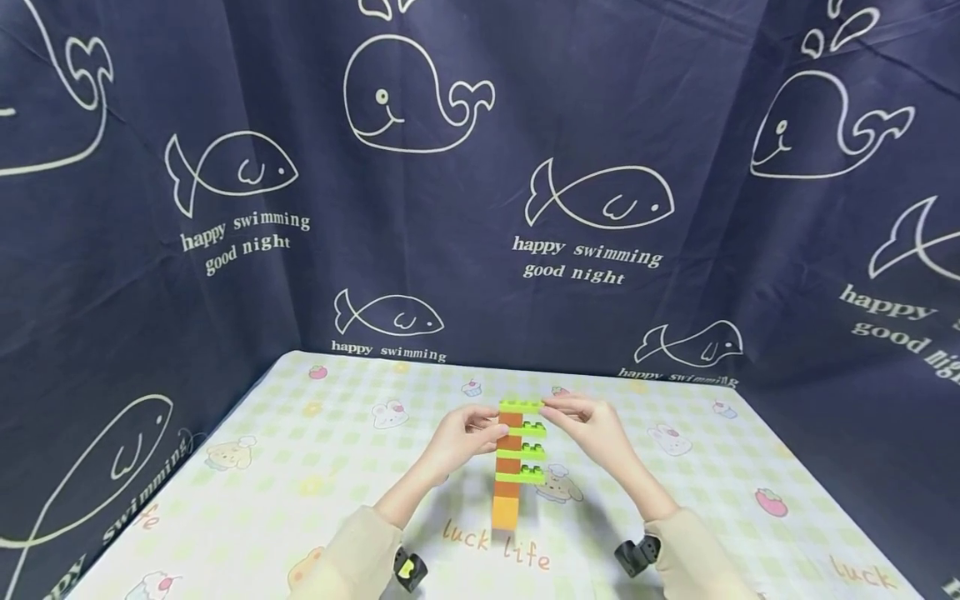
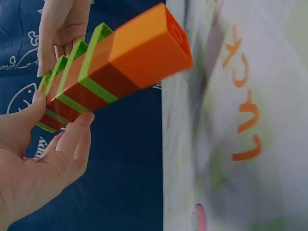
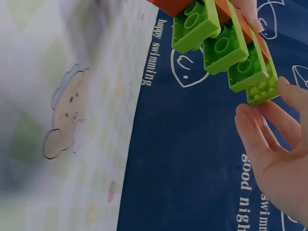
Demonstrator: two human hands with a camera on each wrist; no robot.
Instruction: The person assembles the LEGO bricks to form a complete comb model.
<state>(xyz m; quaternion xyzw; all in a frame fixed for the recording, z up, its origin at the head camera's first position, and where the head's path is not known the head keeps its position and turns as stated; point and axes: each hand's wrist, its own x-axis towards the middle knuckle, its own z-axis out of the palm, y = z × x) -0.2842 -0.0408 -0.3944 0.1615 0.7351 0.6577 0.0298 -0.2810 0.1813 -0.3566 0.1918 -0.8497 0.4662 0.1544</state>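
Observation:
A brick tower stands in front of the person, an orange block at its bottom and brown-orange blocks above. Between these sit several flat lime-green bricks, jutting out to the right, with studs on top. The left hand grips the tower near its upper end, thumb on one side and fingers on the other. At the top, the right hand pinches the outer end of the uppermost green brick between thumb and fingers. In the left wrist view, the open underside of the orange block shows above the tabletop.
A table with a pale checked cloth, printed with cartoon animals and lettering, lies below the hands. Dark blue curtains with white whales and fish hang behind it and on both sides. A black wrist camera is by the right sleeve.

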